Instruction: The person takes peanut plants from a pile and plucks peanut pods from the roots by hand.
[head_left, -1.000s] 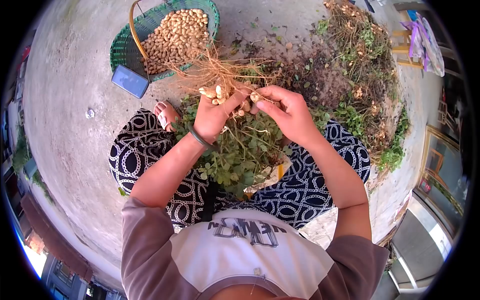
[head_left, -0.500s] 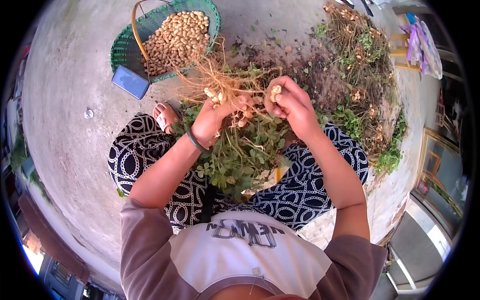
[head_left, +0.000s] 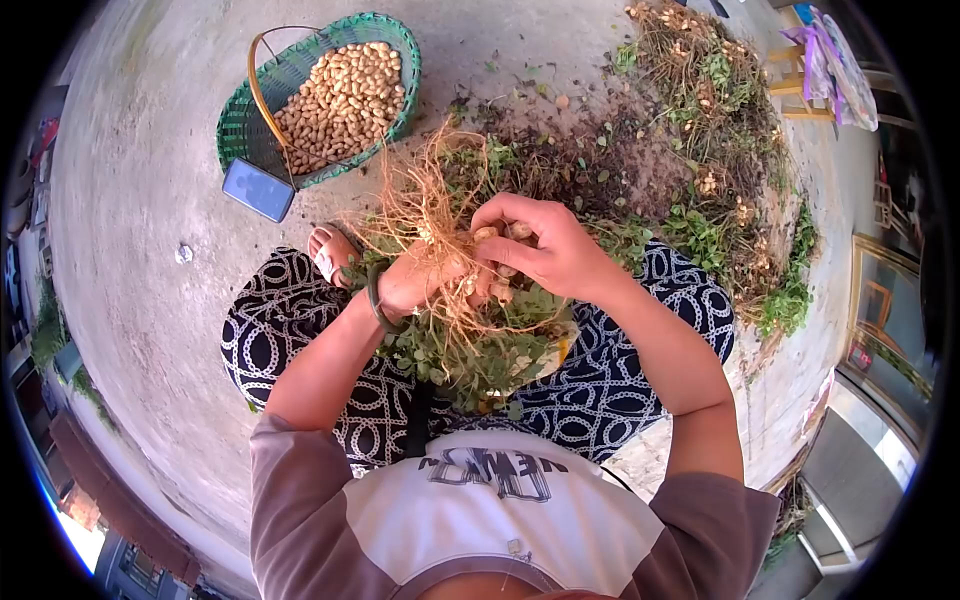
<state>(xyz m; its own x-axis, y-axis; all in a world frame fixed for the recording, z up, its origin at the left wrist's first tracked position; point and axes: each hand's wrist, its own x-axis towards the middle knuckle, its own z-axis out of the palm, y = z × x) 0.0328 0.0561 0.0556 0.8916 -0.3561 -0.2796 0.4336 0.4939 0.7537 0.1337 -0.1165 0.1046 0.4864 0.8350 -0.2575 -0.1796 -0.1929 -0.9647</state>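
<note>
In the head view my left hand (head_left: pixel 425 280) is wrapped round a bunch of peanut plants (head_left: pixel 470 345), just below their tangled tan roots (head_left: pixel 430 205). The green leaves hang down between my knees. Close against the roots, my right hand (head_left: pixel 545 245) is curled with peanuts (head_left: pixel 519 231) in its fingers. Thumb and forefinger pinch at one pale pod (head_left: pixel 485 234) beside the roots. Some pods sit partly hidden under the right palm, so I cannot tell which are still attached to stems.
A green woven basket (head_left: pixel 235 125) with picked peanuts (head_left: pixel 345 105) stands ahead on the left, a phone (head_left: pixel 258 190) at its near edge. Pulled peanut plants (head_left: pixel 715 120) are heaped ahead on the right. Soil and leaf scraps (head_left: pixel 600 165) cover the concrete between. A wooden stool (head_left: pixel 790 75) stands beyond the heap.
My right hand has moved left and in against the roots, with more pods now showing in it. My left hand has turned the bunch, and the roots now point more upward.
</note>
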